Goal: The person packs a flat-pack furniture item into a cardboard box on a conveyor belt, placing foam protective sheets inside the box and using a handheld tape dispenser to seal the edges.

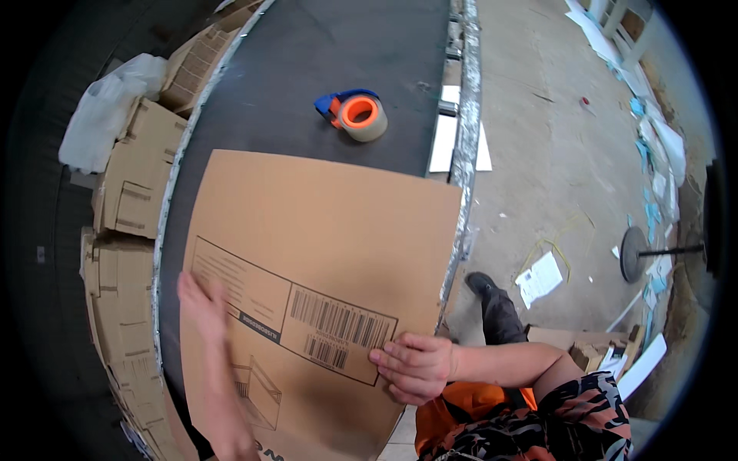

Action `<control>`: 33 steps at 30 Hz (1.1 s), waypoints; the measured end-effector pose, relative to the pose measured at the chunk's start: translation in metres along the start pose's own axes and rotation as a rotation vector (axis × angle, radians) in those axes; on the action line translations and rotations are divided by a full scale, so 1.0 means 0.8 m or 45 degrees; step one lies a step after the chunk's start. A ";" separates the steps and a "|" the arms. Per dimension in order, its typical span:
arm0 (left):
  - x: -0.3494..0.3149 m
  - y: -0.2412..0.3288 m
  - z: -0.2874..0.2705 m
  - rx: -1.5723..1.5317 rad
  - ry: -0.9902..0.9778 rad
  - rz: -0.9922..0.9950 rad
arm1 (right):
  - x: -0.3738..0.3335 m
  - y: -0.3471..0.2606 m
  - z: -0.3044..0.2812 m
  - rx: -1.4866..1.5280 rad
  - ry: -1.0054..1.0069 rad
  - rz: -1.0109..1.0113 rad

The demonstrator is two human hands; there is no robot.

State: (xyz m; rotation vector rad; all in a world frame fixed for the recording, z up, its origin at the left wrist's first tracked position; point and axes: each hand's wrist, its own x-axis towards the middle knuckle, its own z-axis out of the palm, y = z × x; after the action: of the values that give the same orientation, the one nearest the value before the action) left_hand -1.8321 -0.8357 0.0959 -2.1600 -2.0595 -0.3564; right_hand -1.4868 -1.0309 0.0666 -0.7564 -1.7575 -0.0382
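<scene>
My patterned sleeve [584, 407] is closest, at lower right. A large brown carton [330, 207] lies before me on a dark table [346, 38]. My right grip [415, 365] rests half-curled on its right side; my left grip [204, 307], blurred, is at its left edge. I cannot tell whether either clamps it. Just beyond sits a blue-and-orange tape dispenser [367, 131].

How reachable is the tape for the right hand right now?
Probably reachable, yes: the tape sits uncovered on the dark surface, just past the box's far edge. The right hand is at the box's right edge, so it would likely need to stretch forward over the box.
</scene>
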 end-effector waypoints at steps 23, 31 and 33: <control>-0.255 0.263 -0.110 -0.076 -0.477 0.471 | 0.168 0.518 0.036 -0.418 -0.957 0.955; -0.269 0.254 -0.105 -0.098 -0.594 0.426 | 0.083 0.583 0.031 -0.208 -1.031 1.158; -0.247 0.270 -0.109 -0.163 -0.557 0.524 | 0.015 0.670 -0.071 -0.332 -0.656 1.312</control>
State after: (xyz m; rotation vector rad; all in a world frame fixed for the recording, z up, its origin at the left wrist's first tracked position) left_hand -1.6314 -1.0611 0.1422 -2.8678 -1.7294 0.0413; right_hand -1.1695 -0.6241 -0.0902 -1.9132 -1.6333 0.6822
